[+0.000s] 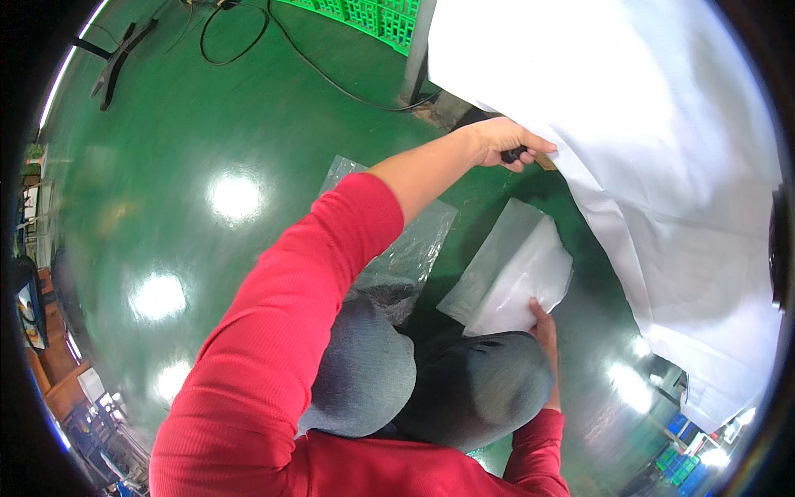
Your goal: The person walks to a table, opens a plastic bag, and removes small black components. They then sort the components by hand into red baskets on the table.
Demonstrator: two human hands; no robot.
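The left hand, at half past one from the centre, has its fingers curled around a small black object, mostly buried in the fist so its kind is hard to make out; the fingertips reach the edge of a big white sheet, but I cannot tell whether they pinch it. The right hand, at four o'clock, is partly hidden behind the right knee; a digit lies on the near edge of a clear plastic bag with something white inside, and I cannot tell how far the hand is closed on it. That bag lies just past three o'clock, beyond the right knee. Near the centre, a second clear bag is partly covered by the red left sleeve and the left knee. The sheet fills two to three o'clock, blocking what is behind it, and a dark object at three is cut off by the rim. A green crate is cropped at twelve, a black cable loops across the green floor beside it, and a dark stand sits at ten. Clutter at eight is too small to tell apart.
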